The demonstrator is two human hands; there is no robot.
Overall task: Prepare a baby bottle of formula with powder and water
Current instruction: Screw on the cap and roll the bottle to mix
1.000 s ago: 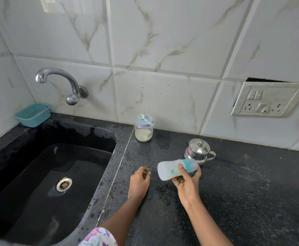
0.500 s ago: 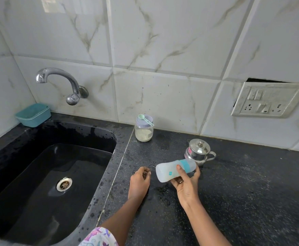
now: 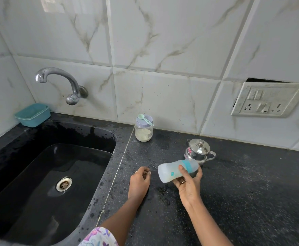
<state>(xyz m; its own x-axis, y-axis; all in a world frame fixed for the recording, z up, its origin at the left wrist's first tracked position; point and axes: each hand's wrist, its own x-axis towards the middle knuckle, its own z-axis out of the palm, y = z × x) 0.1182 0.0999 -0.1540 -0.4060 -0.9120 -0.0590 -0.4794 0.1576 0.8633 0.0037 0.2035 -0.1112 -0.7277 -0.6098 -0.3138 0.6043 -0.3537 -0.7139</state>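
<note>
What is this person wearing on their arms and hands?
Both forearms are bare. The left arm shows the edge of a white sleeve with a pink and purple print. The right hand has a ring on one finger. No gloves.

Baby bottle [image 3: 173, 170] sideways in right hand [image 3: 187, 185], contents apparently milky.

1. We see two bare forearms, no watch or bracelet on either wrist.
2. Left hand [image 3: 139, 181]: a thin ring-like band shows on one finger, too small to tell more.
3. Right hand [image 3: 187, 185]: a ring on one finger.
4. Left sleeve [image 3: 99, 237]: white fabric, pink, purple and yellow print, at the near edge.
</note>
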